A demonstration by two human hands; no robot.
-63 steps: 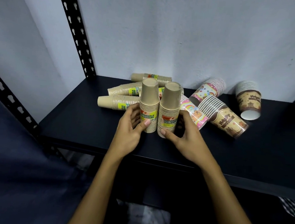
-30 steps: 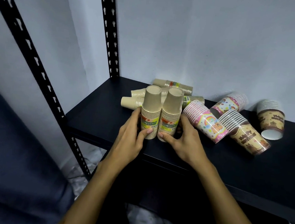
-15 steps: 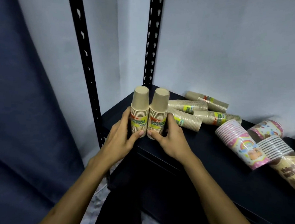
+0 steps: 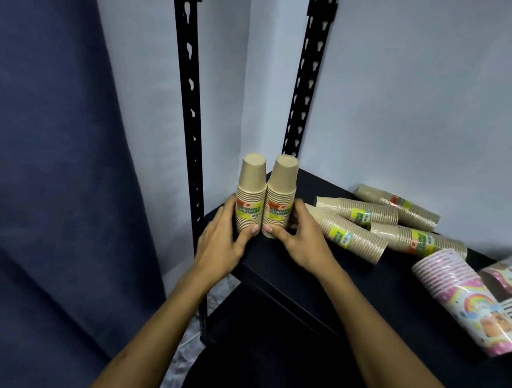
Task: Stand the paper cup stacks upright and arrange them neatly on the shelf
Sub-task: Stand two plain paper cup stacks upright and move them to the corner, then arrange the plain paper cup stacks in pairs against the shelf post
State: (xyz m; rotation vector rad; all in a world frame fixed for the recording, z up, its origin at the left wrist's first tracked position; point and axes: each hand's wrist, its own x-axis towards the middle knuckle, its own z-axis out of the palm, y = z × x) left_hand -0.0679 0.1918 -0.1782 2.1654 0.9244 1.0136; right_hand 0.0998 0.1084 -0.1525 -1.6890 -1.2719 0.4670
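Observation:
Two brown paper cup stacks stand upright side by side, bottoms up, at the front left corner of the black shelf (image 4: 287,277). My left hand (image 4: 224,240) grips the left stack (image 4: 251,190) near its base. My right hand (image 4: 300,241) grips the right stack (image 4: 281,193) the same way. Several more brown stacks lie on their sides to the right, the nearest one (image 4: 347,232) just behind my right hand. A pink rainbow-printed stack (image 4: 468,299) lies tipped over at the right edge, with other printed cups partly cut off behind it.
Two black perforated uprights (image 4: 189,95) (image 4: 305,74) rise at the shelf's left end against a pale wall. A dark blue curtain (image 4: 39,175) hangs at the left. The shelf's front edge runs diagonally toward the lower right.
Both hands have slid the two upright brown stacks leftward from the middle of the shelf to its front left corner. My view has turned left with them.

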